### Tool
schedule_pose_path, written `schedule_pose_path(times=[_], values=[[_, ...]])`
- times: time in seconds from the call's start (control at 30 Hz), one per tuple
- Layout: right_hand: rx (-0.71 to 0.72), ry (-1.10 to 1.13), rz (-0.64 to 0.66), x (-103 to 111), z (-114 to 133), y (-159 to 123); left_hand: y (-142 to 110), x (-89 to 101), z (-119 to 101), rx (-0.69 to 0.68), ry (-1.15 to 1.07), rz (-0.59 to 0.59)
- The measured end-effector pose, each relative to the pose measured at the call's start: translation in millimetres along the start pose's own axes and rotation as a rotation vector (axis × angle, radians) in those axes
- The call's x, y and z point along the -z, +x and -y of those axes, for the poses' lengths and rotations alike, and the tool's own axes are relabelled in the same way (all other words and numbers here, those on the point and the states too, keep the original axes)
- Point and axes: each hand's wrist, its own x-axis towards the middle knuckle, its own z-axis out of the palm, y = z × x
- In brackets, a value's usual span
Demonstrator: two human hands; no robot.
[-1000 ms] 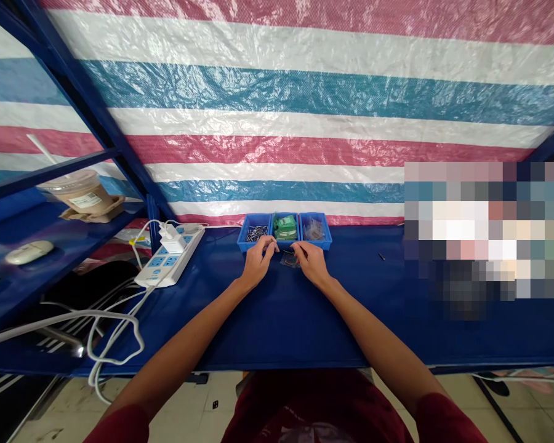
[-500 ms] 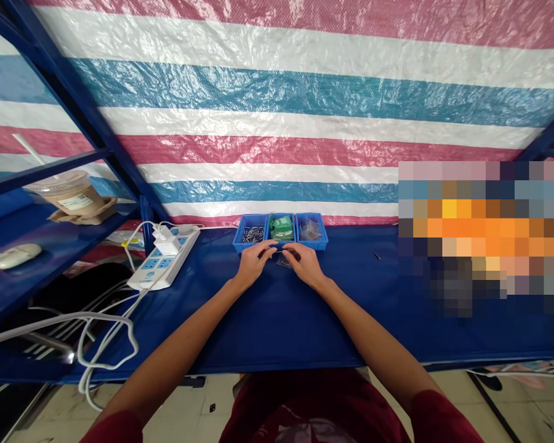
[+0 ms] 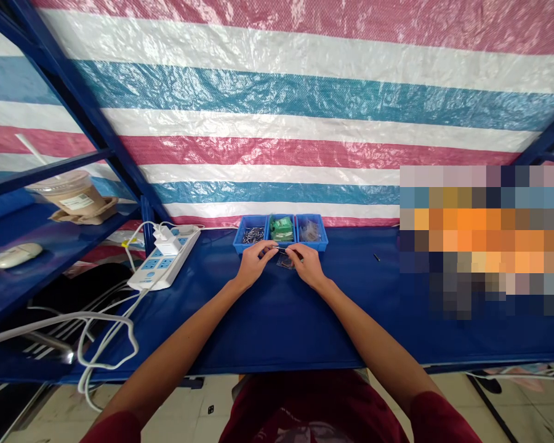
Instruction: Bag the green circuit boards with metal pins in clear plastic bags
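My left hand (image 3: 253,263) and my right hand (image 3: 308,264) meet just in front of the blue bins, fingertips pinched at either end of a thin dark rod (image 3: 281,250). The rod is too small to identify. Under it, a small clear plastic bag (image 3: 285,263) lies on the table, partly behind my right fingers. The left blue bin (image 3: 237,241) contains many small dark-and-silver rods (image 3: 253,234). Green packets (image 3: 282,228) fill the middle bin, and clear small packets (image 3: 309,231) sit in the right bin (image 3: 324,239).
A small dark rod (image 3: 377,257) lies apart on the blue table (image 3: 277,326) to the right. On the left are a white power strip (image 3: 166,261) with cables, a shelf with a cup (image 3: 71,194) and a mouse (image 3: 16,255). A blurred-out area covers the far right.
My right fingertips have shifted slightly right, and the dark rod between my hands shows more plainly. The bins and the loose rod stay where they were.
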Motion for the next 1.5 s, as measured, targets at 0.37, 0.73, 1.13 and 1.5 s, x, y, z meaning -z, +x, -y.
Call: schedule_pose_path(times=[0.37,0.73,1.13,1.5], values=[[0.006,0.019,-0.015,-3.3,-7.0,-0.4,-0.2,2.9,-7.7,0.001,0.056,0.050],[-0.048,0.036,0.058,-2.7,-5.9,0.7,-0.5,1.0,-6.6,0.046,-0.028,0.029],[-0.078,0.025,0.043,-0.1,-4.2,1.0,-2.5,-1.3,-1.9,0.065,-0.163,-0.011],[-0.057,0.002,0.083,-0.7,-1.7,0.8,-2.4,-6.3,-7.3,0.041,-0.194,-0.074]])
